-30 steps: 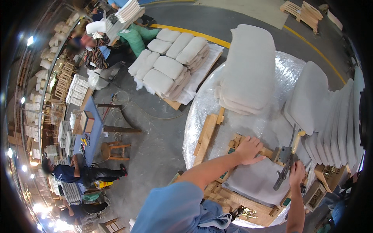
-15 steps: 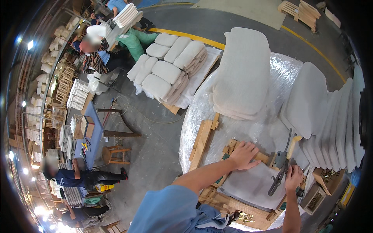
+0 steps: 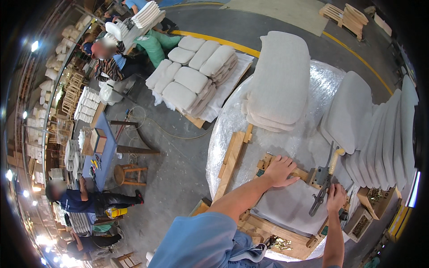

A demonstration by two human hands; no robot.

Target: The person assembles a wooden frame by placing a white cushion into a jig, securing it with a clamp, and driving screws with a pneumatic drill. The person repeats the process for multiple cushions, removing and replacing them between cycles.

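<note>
A grey padded panel [image 3: 292, 207] lies flat in a wooden frame [image 3: 263, 225] in front of me. My left hand [image 3: 281, 171] is open, its fingers spread over the frame's far edge and the thumb near the panel's far side. At the panel's right side my right hand [image 3: 336, 198] rests on the frame's edge, fingers slightly bent and apart, with no held thing visible. Right beside those fingers is a dark metal toggle clamp [image 3: 321, 176], its slotted arm reaching over the panel. A yellowish handle [image 3: 336, 159] rises near the clamp.
Grey padded panels are stacked beyond the frame [image 3: 281, 76] and lean in a row at right [image 3: 384, 138]. Small metal parts fill a box [image 3: 375, 196] and lie by the frame [image 3: 281, 243]. Cushions [image 3: 192, 80] sit on a pallet. People work at left, near a blue table [image 3: 102, 147].
The view has shifted slightly. Both hands stay at the same parts of the frame, with only small finger movement; the panel and clamp look unchanged.
</note>
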